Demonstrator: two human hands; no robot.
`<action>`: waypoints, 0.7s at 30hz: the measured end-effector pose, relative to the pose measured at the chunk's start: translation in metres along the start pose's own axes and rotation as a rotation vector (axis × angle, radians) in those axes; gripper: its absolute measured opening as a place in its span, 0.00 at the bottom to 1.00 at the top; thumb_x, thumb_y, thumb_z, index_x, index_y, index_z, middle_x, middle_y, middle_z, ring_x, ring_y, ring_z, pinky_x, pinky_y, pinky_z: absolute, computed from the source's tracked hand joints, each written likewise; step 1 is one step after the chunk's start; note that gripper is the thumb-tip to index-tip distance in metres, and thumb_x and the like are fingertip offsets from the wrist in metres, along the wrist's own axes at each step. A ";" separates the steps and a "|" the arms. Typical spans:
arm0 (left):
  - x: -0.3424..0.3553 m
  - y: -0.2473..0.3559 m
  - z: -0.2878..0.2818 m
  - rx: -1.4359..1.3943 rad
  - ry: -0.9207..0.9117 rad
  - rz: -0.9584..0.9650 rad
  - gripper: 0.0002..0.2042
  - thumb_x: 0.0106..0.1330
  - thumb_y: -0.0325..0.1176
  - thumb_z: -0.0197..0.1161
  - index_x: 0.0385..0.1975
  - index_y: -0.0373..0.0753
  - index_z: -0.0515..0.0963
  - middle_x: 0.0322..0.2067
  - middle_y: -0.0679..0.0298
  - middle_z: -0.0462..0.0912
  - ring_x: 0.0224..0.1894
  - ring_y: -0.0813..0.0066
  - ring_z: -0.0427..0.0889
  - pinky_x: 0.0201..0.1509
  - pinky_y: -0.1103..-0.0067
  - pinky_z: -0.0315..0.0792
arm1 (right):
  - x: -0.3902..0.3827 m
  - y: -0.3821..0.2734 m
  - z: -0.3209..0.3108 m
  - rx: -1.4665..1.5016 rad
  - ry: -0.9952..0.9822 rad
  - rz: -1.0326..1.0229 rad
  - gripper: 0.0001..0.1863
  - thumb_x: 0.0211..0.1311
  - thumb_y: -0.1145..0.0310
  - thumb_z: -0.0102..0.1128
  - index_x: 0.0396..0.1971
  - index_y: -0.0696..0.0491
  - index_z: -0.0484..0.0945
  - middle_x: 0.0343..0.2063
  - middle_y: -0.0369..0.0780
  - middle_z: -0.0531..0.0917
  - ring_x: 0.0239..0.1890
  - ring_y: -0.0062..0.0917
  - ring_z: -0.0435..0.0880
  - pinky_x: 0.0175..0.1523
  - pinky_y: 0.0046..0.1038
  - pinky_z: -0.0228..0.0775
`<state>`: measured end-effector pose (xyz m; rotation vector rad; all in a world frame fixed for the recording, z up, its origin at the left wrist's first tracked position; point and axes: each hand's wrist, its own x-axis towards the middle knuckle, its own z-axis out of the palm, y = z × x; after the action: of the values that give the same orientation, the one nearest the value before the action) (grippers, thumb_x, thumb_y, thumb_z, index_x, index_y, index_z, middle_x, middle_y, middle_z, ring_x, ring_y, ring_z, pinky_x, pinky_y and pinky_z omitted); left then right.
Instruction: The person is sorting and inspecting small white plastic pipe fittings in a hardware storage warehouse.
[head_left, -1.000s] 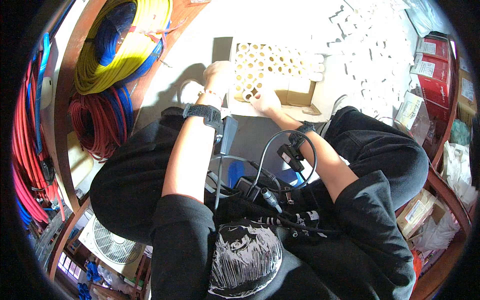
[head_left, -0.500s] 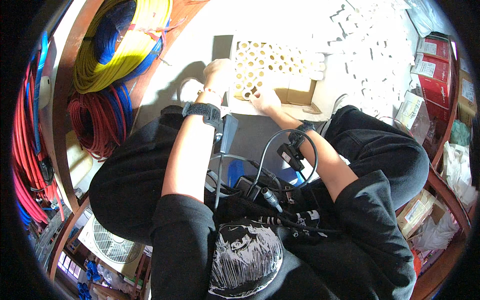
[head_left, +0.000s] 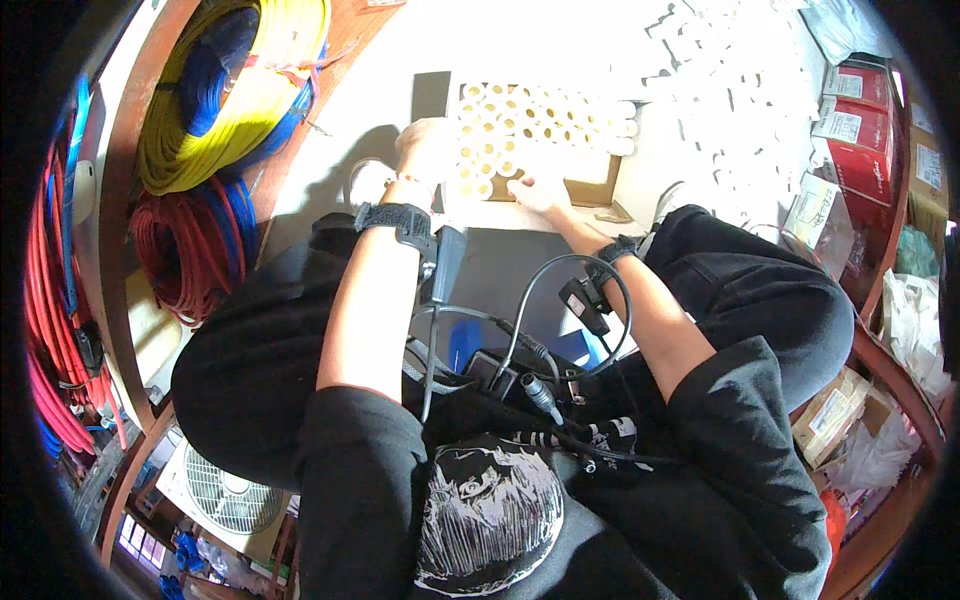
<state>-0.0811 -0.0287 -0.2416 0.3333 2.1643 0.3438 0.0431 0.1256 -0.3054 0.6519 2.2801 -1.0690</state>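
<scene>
In the head view, my left hand (head_left: 420,150) curls at the left edge of an open cardboard box (head_left: 600,180), knuckles up; what it holds, if anything, is hidden. My right hand (head_left: 540,190) has its fingers bent at the box's near part, just right of the lowest white tubes (head_left: 494,142); their grip is unclear in the glare. The tubes stand in rows, open ends up, over the back and left of the box. A white round object (head_left: 364,180) lies left of my left wrist. Strapped devices with cables sit on both wrists.
Cable coils (head_left: 248,100) fill the left shelving. Many small white pieces (head_left: 725,110) are spread right of the box. Red boxes (head_left: 855,150) and plastic bags (head_left: 910,310) line the far right. My crossed legs are below, and a white fan (head_left: 228,490) is at lower left.
My right fingers have shifted slightly right, off the lowest tube at the box's front left. My left hand stays at the box edge. The whole view has shifted slightly.
</scene>
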 end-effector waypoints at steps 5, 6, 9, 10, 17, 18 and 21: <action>-0.014 0.000 -0.008 0.061 0.046 -0.010 0.11 0.51 0.32 0.46 0.19 0.33 0.74 0.19 0.57 0.76 0.22 0.68 0.75 0.25 0.78 0.69 | 0.006 -0.007 0.001 0.013 0.073 -0.049 0.14 0.44 0.58 0.52 0.17 0.54 0.76 0.12 0.35 0.74 0.17 0.16 0.70 0.24 0.20 0.62; -0.009 -0.004 -0.005 0.060 0.047 -0.011 0.11 0.51 0.32 0.46 0.19 0.33 0.74 0.19 0.57 0.76 0.22 0.68 0.75 0.25 0.78 0.69 | 0.007 -0.010 -0.002 0.020 0.030 0.018 0.15 0.45 0.57 0.52 0.19 0.54 0.76 0.12 0.36 0.75 0.16 0.16 0.71 0.25 0.19 0.63; 0.004 -0.015 0.004 0.049 0.036 0.033 0.11 0.50 0.31 0.46 0.19 0.33 0.74 0.19 0.57 0.76 0.22 0.68 0.76 0.25 0.78 0.69 | 0.009 -0.006 0.000 0.037 0.064 -0.007 0.15 0.46 0.57 0.52 0.20 0.55 0.76 0.12 0.36 0.74 0.16 0.16 0.71 0.25 0.20 0.63; 0.003 -0.015 0.004 0.022 0.052 0.034 0.10 0.50 0.31 0.46 0.18 0.33 0.74 0.19 0.57 0.76 0.22 0.68 0.75 0.25 0.78 0.69 | 0.008 -0.008 0.001 0.037 0.061 -0.006 0.15 0.46 0.57 0.52 0.20 0.55 0.76 0.12 0.36 0.74 0.16 0.16 0.71 0.25 0.20 0.63; -0.015 -0.003 -0.007 0.069 0.109 0.065 0.10 0.48 0.32 0.47 0.17 0.33 0.74 0.17 0.55 0.75 0.21 0.66 0.75 0.24 0.77 0.69 | 0.007 -0.010 0.003 -0.007 0.099 -0.048 0.15 0.46 0.58 0.51 0.17 0.56 0.75 0.10 0.36 0.74 0.14 0.17 0.70 0.25 0.20 0.63; -0.016 -0.002 -0.008 0.069 0.109 0.065 0.10 0.48 0.32 0.47 0.17 0.33 0.74 0.17 0.55 0.75 0.21 0.66 0.75 0.24 0.77 0.69 | 0.007 -0.011 0.003 -0.003 0.085 -0.036 0.15 0.46 0.58 0.51 0.17 0.56 0.75 0.10 0.36 0.74 0.14 0.17 0.71 0.25 0.21 0.64; -0.014 -0.003 -0.009 0.032 0.070 0.020 0.10 0.48 0.32 0.47 0.16 0.33 0.74 0.17 0.56 0.75 0.21 0.66 0.75 0.23 0.77 0.68 | 0.006 -0.012 0.002 -0.039 0.088 -0.034 0.16 0.46 0.56 0.51 0.19 0.56 0.75 0.12 0.38 0.75 0.16 0.20 0.72 0.27 0.22 0.64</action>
<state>-0.0809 -0.0371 -0.2277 0.3661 2.2385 0.3376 0.0319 0.1189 -0.3038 0.6582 2.3892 -1.0283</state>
